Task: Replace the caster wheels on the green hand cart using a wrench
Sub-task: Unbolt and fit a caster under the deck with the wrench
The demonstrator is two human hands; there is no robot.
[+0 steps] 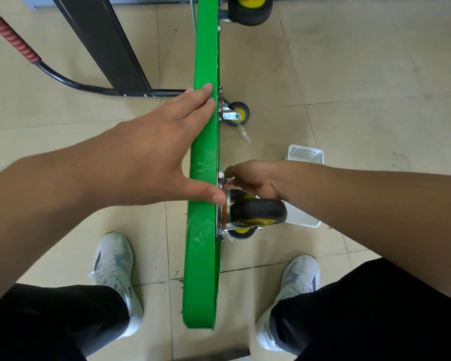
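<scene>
**Q:** Green hand cart (203, 61): where, and how placed?

**A:** Tipped up on its long edge on the tiled floor, between two grey trainers (115, 259), underside turned toward the person's right arm. Black push handle (63, 79) with a red grip lying out from the cart's top face.

**Q:** Hands?

**A:** Left hand (156, 144) laid flat along the cart's upper edge, fingers straight, thumb spread toward the underside; steadying, gripping nothing. Right hand (253, 178) tucked against the underside, fingers curled, tips pinching a silver mounting nut (220, 175) at the corner of the nearest caster's plate.

**Q:** Casters?

**A:** Four visible on the underside, black tyres, yellow hubs: nearest caster (258, 211), a lower caster (241, 231) at the same end, a middle caster (236, 113) further along, a far caster (250, 7) at the cart's other end. Scrap of clear wrap (245, 134) trailing by the middle one.

**Q:** Progress?

**A:** Probably late on: all four seats filled. Nut apparently worked by fingertips; impossible to say whether loosening or tightening. No wrench in view. Likely left: final tightening with the wrench, then righting the cart. White plastic basket (306, 153) on the floor just beyond the underside, contents hidden.
</scene>
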